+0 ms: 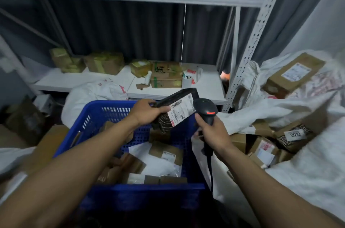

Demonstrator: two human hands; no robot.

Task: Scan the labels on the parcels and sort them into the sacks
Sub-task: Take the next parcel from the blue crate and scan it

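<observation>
My left hand [147, 111] grips a flat black parcel [175, 102] by its left edge, holding it above the blue crate [141, 186]. The parcel's white label [182, 111] faces up and to the right. My right hand [212, 130] grips a black handheld scanner [205, 109] whose head sits right beside the label; a red stripe shows on its top and its cable hangs down. Several brown and white parcels [166, 151] lie inside the crate. A white sack [291, 108] opens to the right, holding brown boxes.
A white metal shelf [89, 78] behind the crate carries several taped cardboard boxes [166, 74]. Another white sack [93, 93] bulges behind the crate at left. Cardboard boxes [24, 119] stand on the floor at left. A perforated shelf post [248, 48] rises at right.
</observation>
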